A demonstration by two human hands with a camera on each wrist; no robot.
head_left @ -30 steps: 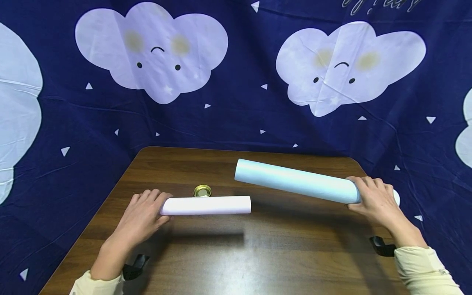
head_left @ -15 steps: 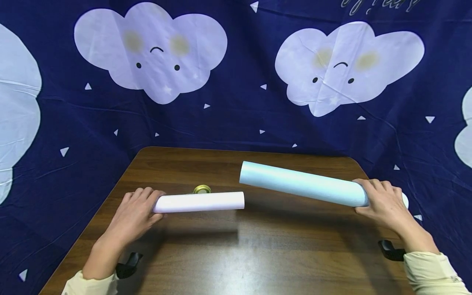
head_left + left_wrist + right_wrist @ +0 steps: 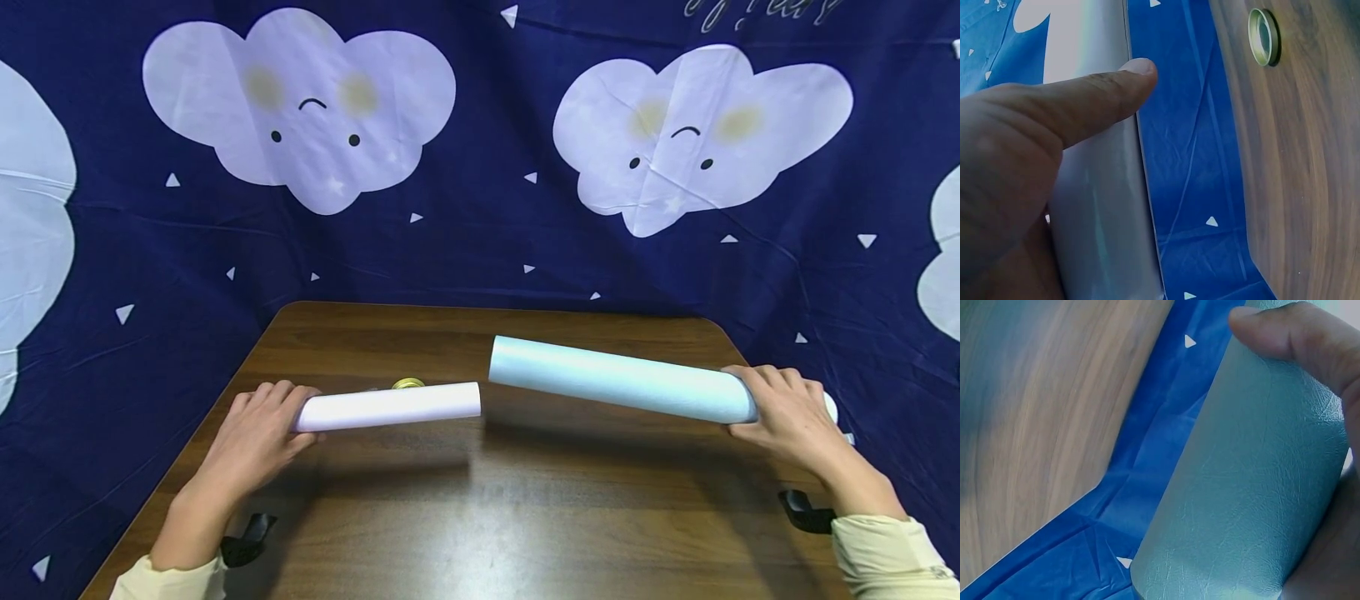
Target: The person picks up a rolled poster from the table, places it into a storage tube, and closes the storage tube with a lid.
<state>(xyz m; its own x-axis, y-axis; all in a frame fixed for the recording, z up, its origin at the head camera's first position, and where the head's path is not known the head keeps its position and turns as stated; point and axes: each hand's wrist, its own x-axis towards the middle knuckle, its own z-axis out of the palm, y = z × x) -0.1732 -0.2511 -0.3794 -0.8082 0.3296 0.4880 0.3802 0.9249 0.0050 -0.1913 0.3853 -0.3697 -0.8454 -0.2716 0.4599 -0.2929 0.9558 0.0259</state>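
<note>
My left hand (image 3: 255,437) grips the left end of a smooth white roll (image 3: 390,406), seemingly a rolled-up sheet, above the table. In the left wrist view the thumb lies across this white roll (image 3: 1104,206). My right hand (image 3: 787,421) holds a longer, thicker light blue roll (image 3: 615,379) near its right end, also above the table. Fine creases like leather cover the blue roll (image 3: 1229,500) in the right wrist view, where the thumb presses on it. The free ends of the two rolls point towards each other with a small gap between.
Behind the white roll, a round gold ring-like thing (image 3: 408,383) lies on the brown wooden table (image 3: 540,500), partly hidden in the head view. Beyond the table's back edge hangs a dark blue cloth (image 3: 480,242) with white clouds. A black piece sits by each wrist.
My left hand has moved left with the white roll, whose free end has risen a little. My right hand has moved right with the blue roll, so the two rolls are further apart.
</note>
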